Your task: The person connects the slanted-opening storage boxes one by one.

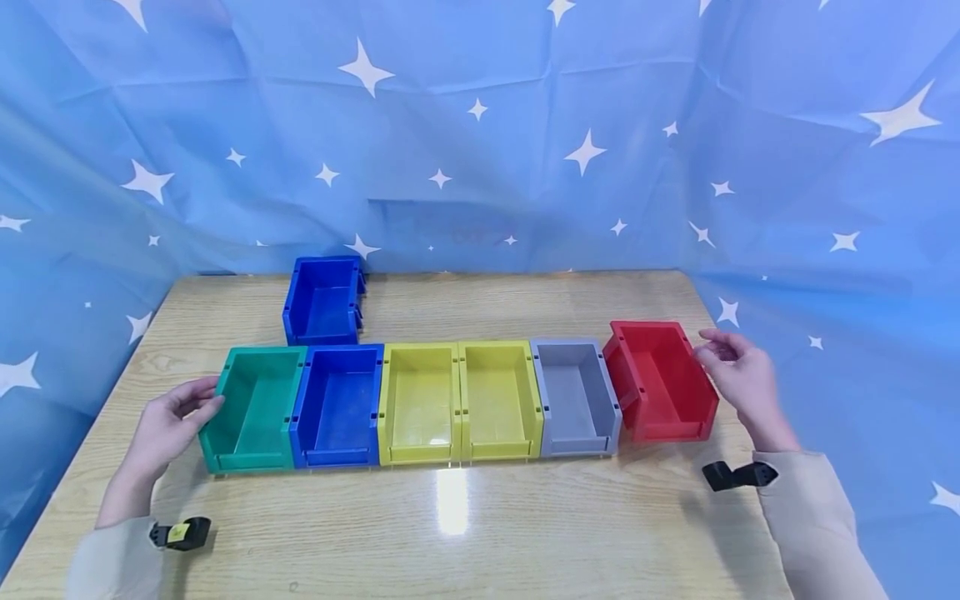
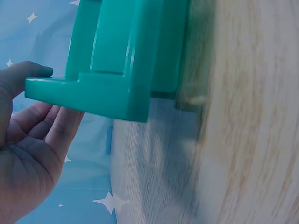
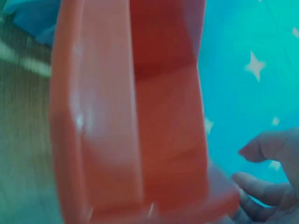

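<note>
A row of open-front plastic storage bins stands on the wooden table in the head view. At its left end my left hand [image 1: 171, 421] pinches the side wall of a green bin [image 1: 258, 400], thumb over the rim and fingers outside, as the left wrist view shows. Beside it in the row are a blue bin [image 1: 341, 400], two yellow bins, one a yellow bin [image 1: 420, 400], and a grey bin [image 1: 573, 392]. A red bin [image 1: 663, 375] sits angled at the right end. My right hand [image 1: 738, 375] is at its right side, fingertips against the outer wall, thumb held off it.
Behind the row, at the back left, stands another blue bin [image 1: 324, 300]. A blue star-patterned cloth [image 1: 480, 150] hangs around the back and sides of the table [image 1: 562, 525]. Each wrist carries a small black camera.
</note>
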A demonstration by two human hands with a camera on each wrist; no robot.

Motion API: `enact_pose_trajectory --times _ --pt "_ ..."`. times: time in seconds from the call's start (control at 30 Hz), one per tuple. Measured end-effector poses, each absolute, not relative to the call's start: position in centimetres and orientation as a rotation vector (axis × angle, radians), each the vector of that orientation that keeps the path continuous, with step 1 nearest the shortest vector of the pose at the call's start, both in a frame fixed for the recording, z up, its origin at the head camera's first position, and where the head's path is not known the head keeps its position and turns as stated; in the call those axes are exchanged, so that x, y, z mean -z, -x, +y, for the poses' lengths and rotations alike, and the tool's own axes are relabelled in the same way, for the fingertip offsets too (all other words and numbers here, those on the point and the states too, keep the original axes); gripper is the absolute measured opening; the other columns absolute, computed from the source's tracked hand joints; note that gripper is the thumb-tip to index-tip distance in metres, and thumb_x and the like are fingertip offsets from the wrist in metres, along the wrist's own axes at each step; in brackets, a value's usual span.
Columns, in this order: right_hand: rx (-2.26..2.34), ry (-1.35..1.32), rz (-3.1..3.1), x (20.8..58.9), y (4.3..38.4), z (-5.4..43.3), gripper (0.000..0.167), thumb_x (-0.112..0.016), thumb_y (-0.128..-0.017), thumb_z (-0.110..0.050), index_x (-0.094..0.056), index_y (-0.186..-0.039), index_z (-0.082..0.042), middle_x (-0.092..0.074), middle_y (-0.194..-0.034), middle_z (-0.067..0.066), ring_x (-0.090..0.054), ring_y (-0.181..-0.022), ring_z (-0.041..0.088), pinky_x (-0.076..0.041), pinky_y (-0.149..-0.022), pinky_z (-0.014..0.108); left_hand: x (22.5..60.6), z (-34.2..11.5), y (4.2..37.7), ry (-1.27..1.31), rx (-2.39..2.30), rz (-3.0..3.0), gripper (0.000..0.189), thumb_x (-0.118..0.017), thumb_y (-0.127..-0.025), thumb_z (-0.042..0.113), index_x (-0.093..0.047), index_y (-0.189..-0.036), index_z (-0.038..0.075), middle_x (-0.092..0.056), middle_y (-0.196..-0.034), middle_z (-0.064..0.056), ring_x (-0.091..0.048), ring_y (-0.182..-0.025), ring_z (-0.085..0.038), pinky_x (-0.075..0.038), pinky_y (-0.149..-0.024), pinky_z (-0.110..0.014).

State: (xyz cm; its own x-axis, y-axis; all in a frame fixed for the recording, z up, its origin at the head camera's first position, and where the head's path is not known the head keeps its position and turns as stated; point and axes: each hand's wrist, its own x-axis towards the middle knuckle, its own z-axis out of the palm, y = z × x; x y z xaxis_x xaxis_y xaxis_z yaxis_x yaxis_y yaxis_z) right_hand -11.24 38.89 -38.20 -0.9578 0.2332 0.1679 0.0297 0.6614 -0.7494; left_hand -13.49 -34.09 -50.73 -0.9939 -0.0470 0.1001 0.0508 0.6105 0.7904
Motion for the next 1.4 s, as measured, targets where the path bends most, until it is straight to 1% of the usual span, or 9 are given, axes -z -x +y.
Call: enact_pose_trajectory --times 0.03,0.1,0.2,0.27,0.5,0.63,0.8,1.23,1.4 --pt "-1.075 0.187 -2.631 38.0 11.3 38.2 0.027 -0.059 -0.090 -0.011 -0.062 -0.113 0.003 -0.063 -0.087 0.000 -0.054 -0.074 -0.001 -0.042 -0.061 0.005 50.7 -34.1 13.5 0.004 1.339 -2.721 0.066 -0.051 -0.089 0.055 -0.056 -0.125 0.000 -0.058 -0.097 0.009 -0.052 -0.085 0.008 -0.043 -0.068 -0.004" --pt "-0.908 0.075 -2.635 37.7 11.6 36.8 0.033 -0.061 -0.089 -0.012 -0.059 -0.117 0.005 -0.062 -0.099 0.015 -0.056 -0.086 0.013 -0.046 -0.072 0.014 50.6 -34.1 13.5 0.003 1.342 -2.723 0.067 -0.051 -0.088 0.056 -0.056 -0.125 0.000 -0.058 -0.098 0.008 -0.051 -0.086 0.009 -0.043 -0.068 -0.004" --pt "-0.807 -0.146 -2.636 37.6 11.9 35.1 0.041 -0.063 -0.088 -0.012 -0.054 -0.123 0.007 -0.054 -0.118 0.028 -0.050 -0.106 0.038 -0.043 -0.093 0.043 50.5 -34.1 13.5 0.002 1.346 -2.722 0.069 -0.051 -0.087 0.058 -0.056 -0.125 0.000 -0.058 -0.097 0.009 -0.051 -0.086 0.009 -0.043 -0.068 -0.004" --pt "-0.792 -0.252 -2.659 37.7 12.2 34.2 0.048 -0.063 -0.088 -0.015 -0.050 -0.128 0.007 -0.046 -0.129 0.030 -0.039 -0.119 0.046 -0.031 -0.096 0.063 50.4 -34.2 13.5 0.005 1.351 -2.721 0.069 -0.051 -0.088 0.058 -0.056 -0.125 -0.001 -0.058 -0.097 0.010 -0.051 -0.086 0.009 -0.043 -0.068 -0.004" --pt "-0.844 -0.411 -2.922 38.4 13.0 32.0 0.066 -0.053 -0.096 -0.032 -0.024 -0.147 -0.002 -0.012 -0.152 0.027 -0.001 -0.140 0.042 -0.005 -0.108 0.063 50.6 -34.1 13.6 0.010 1.345 -2.722 0.064 -0.053 -0.089 0.053 -0.056 -0.124 0.000 -0.059 -0.097 0.011 -0.052 -0.086 0.008 -0.044 -0.069 -0.004" --pt "-0.710 -0.471 -3.049 39.0 13.2 31.0 0.074 -0.052 -0.094 -0.041 -0.017 -0.150 -0.010 -0.001 -0.155 0.019 0.008 -0.140 0.037 -0.002 -0.104 0.069 50.6 -34.2 13.6 0.000 1.341 -2.728 0.066 -0.052 -0.089 0.055 -0.056 -0.125 0.000 -0.059 -0.098 0.008 -0.051 -0.087 0.009 -0.043 -0.069 -0.004" --pt "-0.533 -0.501 -3.092 39.5 13.3 30.1 0.079 -0.053 -0.090 -0.049 -0.015 -0.151 -0.016 0.000 -0.156 0.016 0.010 -0.141 0.036 -0.003 -0.102 0.071 50.6 -34.2 13.6 -0.010 1.342 -2.733 0.066 -0.051 -0.089 0.056 -0.055 -0.125 0.000 -0.059 -0.098 0.008 -0.052 -0.086 0.009 -0.044 -0.068 -0.005" --pt "-0.339 -0.516 -2.987 41.9 13.3 29.1 0.082 -0.060 -0.084 -0.053 -0.028 -0.148 -0.013 -0.014 -0.154 0.018 -0.003 -0.139 0.042 -0.010 -0.099 0.074 51.4 -34.7 13.8 0.000 1.312 -2.728 0.064 -0.051 -0.089 0.055 -0.056 -0.125 0.002 -0.059 -0.100 0.005 -0.052 -0.088 0.008 -0.044 -0.069 -0.005" --pt "-0.272 -0.530 -3.015 43.2 13.3 29.1 0.086 -0.058 -0.083 -0.058 -0.023 -0.150 -0.015 -0.013 -0.155 0.016 -0.003 -0.140 0.042 -0.011 -0.099 0.074 49.7 -33.6 13.2 0.025 1.331 -2.705 0.051 -0.056 -0.093 0.039 -0.056 -0.123 -0.002 -0.059 -0.096 0.011 -0.051 -0.086 0.010 -0.042 -0.069 -0.004"
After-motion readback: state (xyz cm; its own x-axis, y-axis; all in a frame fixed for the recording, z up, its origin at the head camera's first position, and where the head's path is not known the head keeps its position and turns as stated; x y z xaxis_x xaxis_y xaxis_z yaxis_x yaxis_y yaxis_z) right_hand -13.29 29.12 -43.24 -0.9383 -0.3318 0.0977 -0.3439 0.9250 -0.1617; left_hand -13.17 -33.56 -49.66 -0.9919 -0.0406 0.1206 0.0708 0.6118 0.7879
